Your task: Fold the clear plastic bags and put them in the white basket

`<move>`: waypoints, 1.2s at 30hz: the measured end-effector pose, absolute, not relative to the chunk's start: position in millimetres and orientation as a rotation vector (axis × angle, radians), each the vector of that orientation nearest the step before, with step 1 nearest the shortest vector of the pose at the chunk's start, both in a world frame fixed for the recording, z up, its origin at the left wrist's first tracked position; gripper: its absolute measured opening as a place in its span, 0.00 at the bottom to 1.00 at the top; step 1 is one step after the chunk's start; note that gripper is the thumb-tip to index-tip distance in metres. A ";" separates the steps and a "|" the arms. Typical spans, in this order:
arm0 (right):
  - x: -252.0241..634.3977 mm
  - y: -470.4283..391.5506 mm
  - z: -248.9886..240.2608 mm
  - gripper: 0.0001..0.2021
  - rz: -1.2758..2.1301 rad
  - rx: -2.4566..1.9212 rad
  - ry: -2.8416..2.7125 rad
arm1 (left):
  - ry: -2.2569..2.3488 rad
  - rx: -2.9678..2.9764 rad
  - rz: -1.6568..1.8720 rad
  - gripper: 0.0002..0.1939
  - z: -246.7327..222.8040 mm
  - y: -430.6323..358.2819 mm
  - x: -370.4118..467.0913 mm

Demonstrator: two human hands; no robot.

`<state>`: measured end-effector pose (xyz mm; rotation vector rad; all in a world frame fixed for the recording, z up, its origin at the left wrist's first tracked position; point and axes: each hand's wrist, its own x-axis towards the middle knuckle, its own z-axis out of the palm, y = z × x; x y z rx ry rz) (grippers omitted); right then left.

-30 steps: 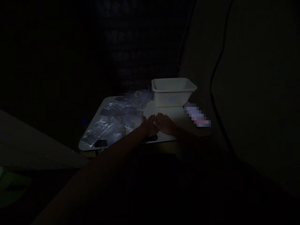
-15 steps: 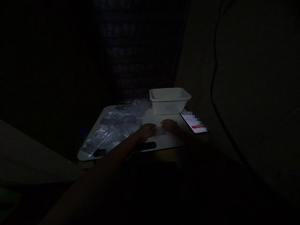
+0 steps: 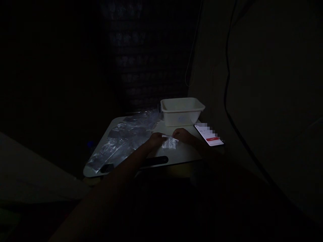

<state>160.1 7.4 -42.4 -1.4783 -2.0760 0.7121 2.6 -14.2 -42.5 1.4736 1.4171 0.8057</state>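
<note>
A small piece of clear, shiny plastic [image 3: 170,143], which looks like a folded plastic bag, is held between my two hands over the table. My left hand [image 3: 156,138] is closed on its left upper corner, fingers partly hidden in the dark. On the other side my right hand [image 3: 182,135] pinches the right upper corner, thumb and fingertips together. More clear plastic bags [image 3: 126,137] lie spread in a loose, crinkled layer to the left of my left hand.
A white plastic basin [image 3: 181,117] stands at the table's back edge. The phone [image 3: 212,138] with a lit screen lies at the right. The white table [image 3: 186,153] has a dark handle slot [image 3: 156,160] at its front. A black cable [image 3: 228,87] hangs along the right wall.
The small plastic piece has come up off the tabletop and now catches the light. My hands have drawn its upper edge taut between them. The view has tilted slightly.
</note>
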 end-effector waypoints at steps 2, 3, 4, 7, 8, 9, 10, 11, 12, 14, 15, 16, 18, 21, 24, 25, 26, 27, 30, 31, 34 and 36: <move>161.4 7.0 -38.2 0.02 0.873 -1.347 -1.913 | 1.358 1.366 0.829 0.02 -41.5 -16.3 3.5; 161.6 5.7 -35.4 0.01 0.946 -1.301 -1.816 | 1.345 1.323 0.852 0.04 -40.7 -17.3 4.3; 161.7 3.8 -32.3 0.01 1.016 -1.266 -1.712 | 1.336 1.280 0.882 0.05 -39.8 -18.1 5.1; 162.0 -4.1 -24.2 0.06 1.215 -1.197 -1.494 | 1.271 1.169 0.966 0.05 -37.2 -18.4 7.5; 162.2 -6.8 -22.3 0.06 1.277 -1.171 -1.478 | 1.242 1.148 0.986 0.04 -36.4 -17.9 7.9; 162.4 -9.2 -20.6 0.06 1.332 -1.145 -1.476 | 1.220 1.138 1.002 0.04 -35.8 -17.2 8.1; 162.6 -11.4 -19.4 0.06 1.370 -1.129 -1.473 | 1.206 1.139 1.016 0.04 -35.1 -16.4 8.0; 162.9 -13.1 -18.4 0.06 1.388 -1.122 -1.463 | 1.202 1.150 1.023 0.05 -34.4 -15.6 7.7; 163.2 -14.4 -17.7 0.07 1.386 -1.122 -1.445 | 1.205 1.167 1.030 0.05 -33.6 -14.9 7.3; 164.4 -15.3 -17.3 0.07 1.340 -1.145 -1.413 | 1.230 1.199 1.052 0.06 -31.6 -14.0 6.2; 165.5 -14.8 -17.3 0.07 1.306 -1.161 -1.423 | 1.243 1.214 1.064 0.05 -30.1 -13.7 5.5; 167.2 -13.5 -17.3 0.07 1.261 -1.180 -1.446 | 1.255 1.225 1.075 0.03 -28.3 -13.3 4.6; 171.8 -8.4 -15.3 0.07 1.146 -1.239 -1.504 | 1.270 1.259 1.071 0.02 -23.1 -11.3 2.2; 180.8 4.3 -1.6 0.07 1.004 -1.288 -1.551 | 1.322 1.331 1.073 0.05 -11.4 -1.5 -3.5; 189.3 19.3 25.7 0.08 0.991 -1.233 -1.519 | 1.482 1.381 1.194 0.08 3.4 18.8 -8.5; 191.6 24.2 35.4 0.08 0.990 -1.209 -1.517 | 1.537 1.394 1.235 0.09 8.5 26.9 -9.0; 193.6 29.1 43.9 0.08 0.975 -1.201 -1.509 | 1.587 1.399 1.263 0.10 13.2 35.0 -8.5; 195.4 34.1 50.8 0.08 0.951 -1.190 -1.505 | 1.629 1.393 1.287 0.11 17.5 42.5 -7.1; 199.6 49.0 58.6 0.09 0.877 -1.160 -1.472 | 1.683 1.325 1.341 0.16 25.2 58.9 1.5; 200.7 53.7 57.7 0.09 0.869 -1.153 -1.461 | 1.676 1.302 1.356 0.18 25.6 62.1 5.0; 202.9 65.2 51.0 0.10 0.869 -1.170 -1.423 | 1.618 1.267 1.344 0.22 21.4 67.7 13.2; 203.8 69.9 47.3 0.10 0.854 -1.198 -1.406 | 1.585 1.219 1.286 0.23 16.1 69.7 15.8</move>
